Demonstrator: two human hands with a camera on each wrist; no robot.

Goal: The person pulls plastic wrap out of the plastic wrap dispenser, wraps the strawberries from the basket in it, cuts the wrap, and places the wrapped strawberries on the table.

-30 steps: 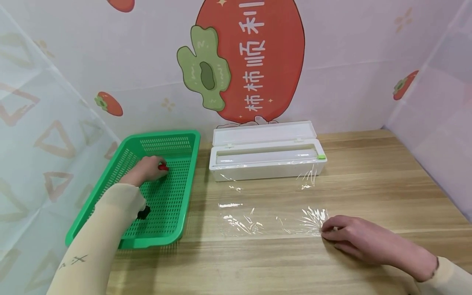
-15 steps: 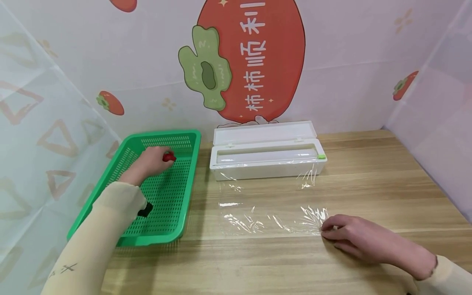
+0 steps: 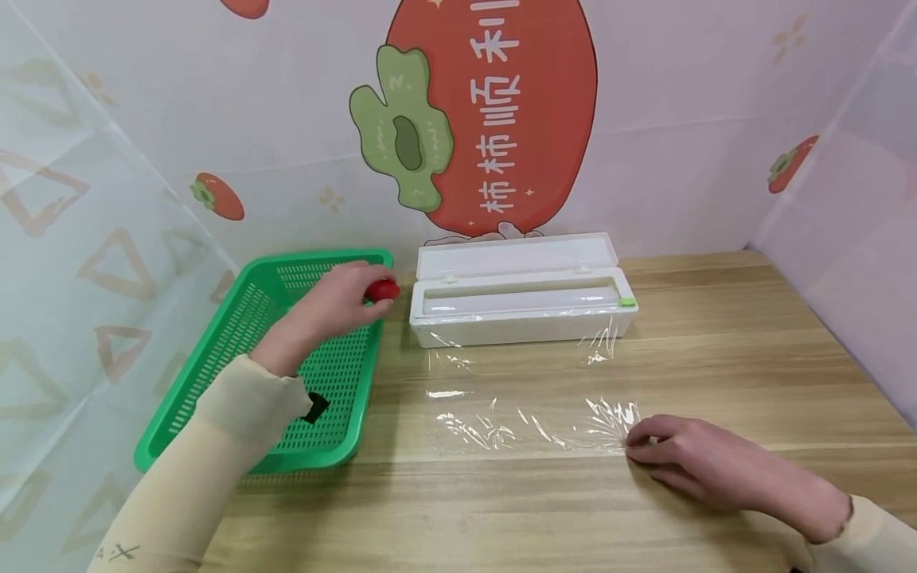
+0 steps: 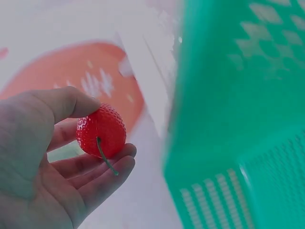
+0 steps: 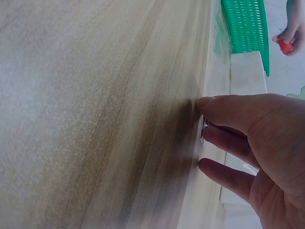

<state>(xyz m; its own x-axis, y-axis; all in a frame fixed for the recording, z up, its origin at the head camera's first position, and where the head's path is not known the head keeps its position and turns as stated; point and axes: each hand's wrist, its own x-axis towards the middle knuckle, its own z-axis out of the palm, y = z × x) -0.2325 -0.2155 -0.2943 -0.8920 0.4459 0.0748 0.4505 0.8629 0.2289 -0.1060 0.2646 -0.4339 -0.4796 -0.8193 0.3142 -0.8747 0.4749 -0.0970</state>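
Observation:
A red strawberry (image 3: 382, 290) with a thin green stem is held between the thumb and fingers of my left hand (image 3: 333, 306). That hand is above the far right rim of the green basket (image 3: 364, 398). In the left wrist view the strawberry (image 4: 106, 131) shows its stem hanging down. Clear plastic wrap (image 3: 530, 398) stretches forward over the table from a white wrap dispenser (image 3: 526, 330), whose lid stands open. My right hand (image 3: 709, 461) pinches the wrap's near right corner low at the tabletop. In the right wrist view, thumb and fingers (image 5: 228, 112) meet at the film's edge.
The wooden table (image 3: 501, 517) meets a printed backdrop (image 3: 680, 183) at the back and sides. A bright green tab (image 3: 626, 302) sits at the dispenser's right end. Something small and black (image 3: 315, 407) shows beside the left cuff.
My left hand has lifted the strawberry up from inside the basket and carried it right, to the basket's far right rim. The right hand has stayed at the wrap's corner.

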